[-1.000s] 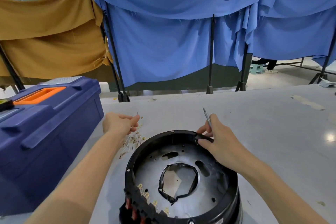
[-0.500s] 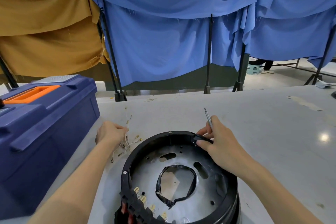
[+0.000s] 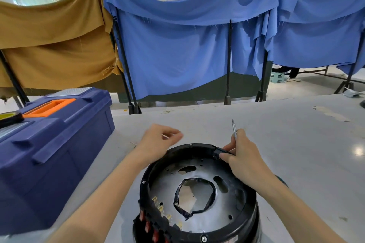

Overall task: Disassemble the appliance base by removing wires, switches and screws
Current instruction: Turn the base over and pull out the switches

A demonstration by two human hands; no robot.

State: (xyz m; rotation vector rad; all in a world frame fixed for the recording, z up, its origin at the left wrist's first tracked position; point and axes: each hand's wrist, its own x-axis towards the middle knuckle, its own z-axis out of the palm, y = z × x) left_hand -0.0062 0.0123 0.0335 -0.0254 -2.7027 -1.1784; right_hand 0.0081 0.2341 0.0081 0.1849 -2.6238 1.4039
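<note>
Base [image 3: 197,171], open side up on tabletop [image 3: 296,144] beside toolbox [image 3: 49,144]: right grip [image 3: 245,157] curled round screwdriver [image 3: 234,130], tip parked upward, apparently steadying far rim; left grip [image 3: 160,142] hovers loosely curled beyond rim, contents indiscernible.

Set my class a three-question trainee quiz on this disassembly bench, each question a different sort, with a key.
1. True or false: the right hand holds the screwdriver with its tip pointing away from the appliance base.
2. The blue toolbox stands on which side of the base? A) left B) right C) on top of it
3. Fill in: the switches on the base's near edge are ____.
Key: 1 true; 2 A; 3 red.
</note>
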